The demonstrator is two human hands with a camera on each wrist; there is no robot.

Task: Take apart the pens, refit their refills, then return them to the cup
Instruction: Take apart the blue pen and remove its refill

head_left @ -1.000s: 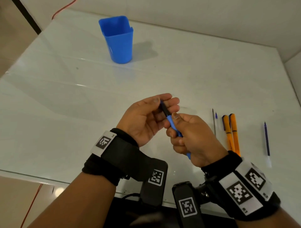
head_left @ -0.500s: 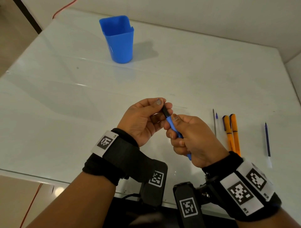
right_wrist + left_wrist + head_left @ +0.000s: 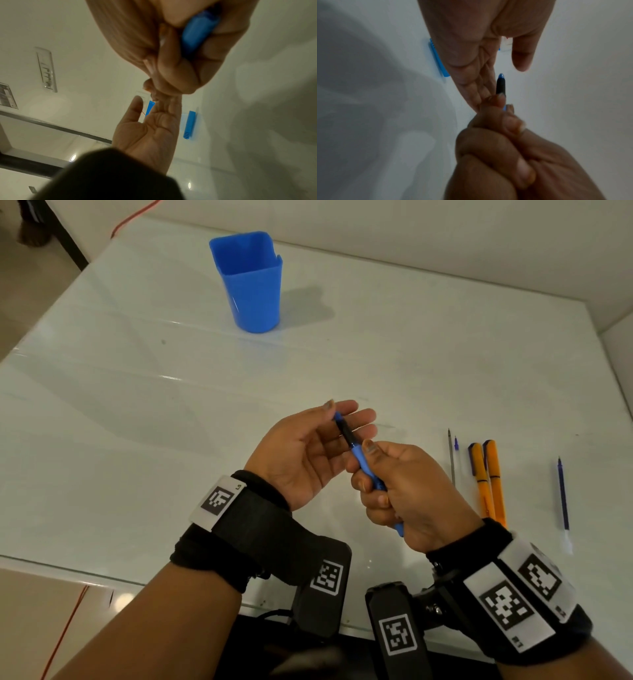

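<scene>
While the right hand (image 3: pixel 407 491) clenches the blue pen (image 3: pixel 359 455) in its fist, the pen's black tip points toward eleven o'clock, across the straightened fingers (image 3: pixel 356 419) of the released left hand (image 3: pixel 305 450). Blue cup (image 3: pixel 251 282) stands well apart at twelve o'clock.

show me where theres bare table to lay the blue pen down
Bare table lies left of the left hand, and between the cup and both hands. Crowded: right of the right hand, where orange pens and refills lie.
</scene>
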